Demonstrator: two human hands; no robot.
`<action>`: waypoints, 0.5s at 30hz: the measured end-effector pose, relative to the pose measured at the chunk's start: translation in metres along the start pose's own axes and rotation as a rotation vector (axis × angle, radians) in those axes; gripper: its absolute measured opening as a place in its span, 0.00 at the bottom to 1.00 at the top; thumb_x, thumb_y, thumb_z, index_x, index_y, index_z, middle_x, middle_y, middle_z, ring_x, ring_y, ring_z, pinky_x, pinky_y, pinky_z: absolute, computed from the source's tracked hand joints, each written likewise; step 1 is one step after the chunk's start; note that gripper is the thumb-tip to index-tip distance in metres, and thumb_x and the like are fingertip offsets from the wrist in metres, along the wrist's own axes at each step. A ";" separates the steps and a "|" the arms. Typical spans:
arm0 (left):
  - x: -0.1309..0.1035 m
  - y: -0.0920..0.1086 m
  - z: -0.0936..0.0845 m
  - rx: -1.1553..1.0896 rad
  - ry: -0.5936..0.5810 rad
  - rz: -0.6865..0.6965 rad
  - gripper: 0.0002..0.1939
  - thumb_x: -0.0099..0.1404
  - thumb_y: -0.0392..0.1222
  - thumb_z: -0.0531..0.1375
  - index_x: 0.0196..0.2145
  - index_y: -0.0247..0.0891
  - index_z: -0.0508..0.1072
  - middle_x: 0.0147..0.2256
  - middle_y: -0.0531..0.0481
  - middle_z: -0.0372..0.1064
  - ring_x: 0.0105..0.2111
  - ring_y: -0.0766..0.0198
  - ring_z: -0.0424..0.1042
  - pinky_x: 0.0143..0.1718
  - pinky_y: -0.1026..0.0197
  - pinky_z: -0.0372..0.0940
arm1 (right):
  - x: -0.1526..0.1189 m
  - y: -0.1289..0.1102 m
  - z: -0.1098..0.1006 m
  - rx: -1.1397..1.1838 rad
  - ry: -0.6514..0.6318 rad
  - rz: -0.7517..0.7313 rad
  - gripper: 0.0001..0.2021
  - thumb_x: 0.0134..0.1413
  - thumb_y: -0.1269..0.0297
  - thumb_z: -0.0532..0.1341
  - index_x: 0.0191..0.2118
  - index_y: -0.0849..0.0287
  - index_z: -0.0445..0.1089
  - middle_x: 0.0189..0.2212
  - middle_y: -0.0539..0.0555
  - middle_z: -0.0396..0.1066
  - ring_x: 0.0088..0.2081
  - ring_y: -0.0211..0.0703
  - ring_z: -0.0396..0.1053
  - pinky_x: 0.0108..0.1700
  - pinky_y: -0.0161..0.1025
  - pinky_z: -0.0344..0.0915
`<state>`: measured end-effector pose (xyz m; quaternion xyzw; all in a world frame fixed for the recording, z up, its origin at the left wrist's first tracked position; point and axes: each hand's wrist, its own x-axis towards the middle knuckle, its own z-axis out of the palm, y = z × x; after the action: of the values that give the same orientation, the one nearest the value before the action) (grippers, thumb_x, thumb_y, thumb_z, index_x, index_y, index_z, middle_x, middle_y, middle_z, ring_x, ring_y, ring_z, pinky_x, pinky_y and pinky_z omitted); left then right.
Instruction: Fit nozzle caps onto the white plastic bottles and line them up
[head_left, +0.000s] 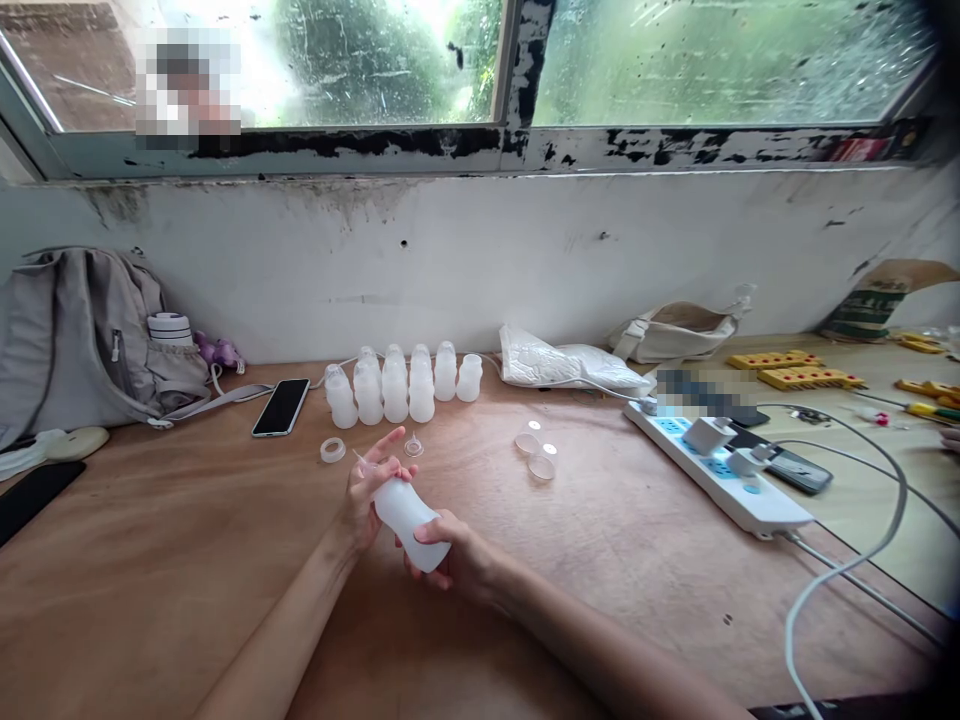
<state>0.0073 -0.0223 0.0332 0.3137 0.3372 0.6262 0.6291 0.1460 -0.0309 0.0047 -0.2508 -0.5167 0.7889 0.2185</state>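
Note:
A frosted white bottle [409, 520] is held tilted between both hands, its top toward the upper left. My left hand [369, 497] is closed round its top end, where a small clear pointed tip pokes out; the index finger is stretched out. Round the lower body of the bottle my right hand [450, 552] is wrapped, thumb on top. Beyond the hands lie a white ring [333, 451] and a clear nipple-shaped piece [413, 445]. Two clear round caps [541, 467] rest to the right. Several frosted bottles [395, 390] stand in rows near the wall.
A phone [280, 408] and a grey backpack [82, 340] are at the left. White plastic packaging [566, 362] lies by the wall. At the right, a power strip [720, 470] with plugs and looping cables crosses the table; yellow parts [810, 377] lie beyond it.

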 end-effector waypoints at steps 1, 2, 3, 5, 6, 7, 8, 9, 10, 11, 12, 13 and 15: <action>0.001 -0.002 0.001 -0.019 0.036 0.008 0.25 0.51 0.38 0.61 0.48 0.39 0.64 0.21 0.56 0.67 0.28 0.68 0.69 0.40 0.64 0.62 | 0.001 -0.001 0.000 -0.086 0.057 -0.016 0.15 0.44 0.56 0.53 0.33 0.63 0.63 0.19 0.49 0.63 0.13 0.29 0.51 0.15 0.30 0.46; 0.002 -0.004 0.002 -0.035 0.070 0.012 0.25 0.51 0.39 0.62 0.48 0.41 0.64 0.25 0.55 0.68 0.29 0.67 0.70 0.38 0.63 0.62 | 0.001 -0.002 0.000 -0.218 0.154 -0.056 0.15 0.43 0.55 0.55 0.33 0.62 0.63 0.21 0.49 0.63 0.15 0.30 0.54 0.16 0.30 0.49; 0.002 -0.006 0.003 -0.043 0.096 0.014 0.24 0.51 0.41 0.62 0.47 0.41 0.64 0.28 0.54 0.69 0.31 0.66 0.70 0.38 0.62 0.63 | 0.002 -0.002 0.000 -0.382 0.270 -0.117 0.15 0.41 0.56 0.57 0.34 0.62 0.63 0.23 0.50 0.64 0.18 0.32 0.57 0.19 0.31 0.53; 0.001 -0.011 0.006 -0.031 0.108 0.010 0.24 0.51 0.44 0.62 0.46 0.40 0.64 0.34 0.50 0.70 0.33 0.63 0.70 0.37 0.60 0.63 | 0.002 -0.002 -0.003 -0.717 0.465 -0.258 0.17 0.38 0.59 0.61 0.37 0.60 0.63 0.29 0.52 0.67 0.26 0.39 0.64 0.27 0.34 0.58; 0.000 -0.013 0.007 -0.017 0.108 0.010 0.23 0.51 0.45 0.62 0.45 0.39 0.65 0.35 0.48 0.70 0.33 0.62 0.70 0.37 0.59 0.63 | 0.002 -0.001 -0.004 -0.845 0.512 -0.317 0.19 0.37 0.60 0.62 0.40 0.59 0.62 0.32 0.53 0.67 0.30 0.42 0.65 0.30 0.36 0.59; -0.002 -0.014 0.008 -0.003 0.117 0.017 0.22 0.51 0.46 0.62 0.43 0.38 0.66 0.34 0.48 0.70 0.33 0.61 0.70 0.36 0.59 0.63 | 0.002 0.000 -0.006 -0.935 0.520 -0.355 0.21 0.37 0.61 0.62 0.42 0.58 0.61 0.34 0.54 0.68 0.33 0.44 0.65 0.32 0.37 0.60; -0.003 -0.016 0.009 0.013 0.137 0.025 0.19 0.50 0.47 0.62 0.40 0.36 0.68 0.33 0.47 0.71 0.32 0.61 0.71 0.35 0.60 0.63 | 0.002 0.001 -0.007 -0.984 0.507 -0.370 0.23 0.38 0.61 0.62 0.44 0.58 0.60 0.35 0.54 0.68 0.33 0.45 0.66 0.33 0.37 0.60; -0.004 -0.017 0.010 0.029 0.164 0.027 0.17 0.50 0.46 0.62 0.36 0.35 0.69 0.30 0.48 0.71 0.31 0.62 0.71 0.33 0.62 0.63 | 0.002 0.003 -0.008 -1.002 0.485 -0.372 0.23 0.38 0.62 0.61 0.45 0.58 0.60 0.34 0.54 0.68 0.33 0.45 0.66 0.32 0.37 0.60; -0.005 -0.018 0.009 0.040 0.193 0.028 0.14 0.50 0.46 0.62 0.32 0.34 0.69 0.28 0.49 0.71 0.29 0.63 0.70 0.31 0.63 0.63 | 0.001 0.004 -0.008 -0.999 0.468 -0.369 0.23 0.38 0.62 0.62 0.45 0.58 0.60 0.33 0.53 0.68 0.31 0.44 0.67 0.31 0.36 0.60; -0.005 -0.019 0.009 0.044 0.219 0.026 0.12 0.49 0.44 0.62 0.28 0.34 0.69 0.25 0.50 0.70 0.28 0.64 0.70 0.29 0.64 0.62 | 0.002 0.004 -0.008 -0.984 0.452 -0.364 0.23 0.38 0.62 0.62 0.44 0.58 0.61 0.31 0.53 0.69 0.30 0.43 0.67 0.30 0.35 0.60; -0.005 -0.019 0.008 0.040 0.237 0.022 0.10 0.49 0.43 0.62 0.26 0.34 0.68 0.23 0.52 0.70 0.27 0.64 0.70 0.27 0.65 0.62 | 0.002 0.004 -0.008 -0.963 0.437 -0.359 0.21 0.38 0.62 0.62 0.43 0.58 0.62 0.29 0.52 0.69 0.29 0.42 0.66 0.29 0.35 0.60; -0.005 -0.020 0.007 0.027 0.245 0.018 0.09 0.48 0.42 0.62 0.24 0.35 0.67 0.22 0.53 0.69 0.26 0.65 0.70 0.27 0.66 0.62 | 0.002 0.004 -0.008 -0.938 0.422 -0.354 0.20 0.37 0.62 0.62 0.41 0.59 0.63 0.28 0.51 0.68 0.28 0.41 0.66 0.28 0.34 0.59; -0.004 -0.020 0.006 -0.009 0.243 0.016 0.08 0.48 0.40 0.62 0.24 0.35 0.66 0.21 0.55 0.68 0.28 0.64 0.70 0.29 0.65 0.62 | 0.003 0.002 -0.009 -0.885 0.396 -0.351 0.17 0.37 0.62 0.63 0.38 0.59 0.65 0.26 0.50 0.68 0.27 0.39 0.65 0.27 0.33 0.59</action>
<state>0.0241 -0.0268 0.0205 0.2355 0.4056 0.6659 0.5802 0.1490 -0.0238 -0.0002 -0.3735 -0.7839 0.3836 0.3143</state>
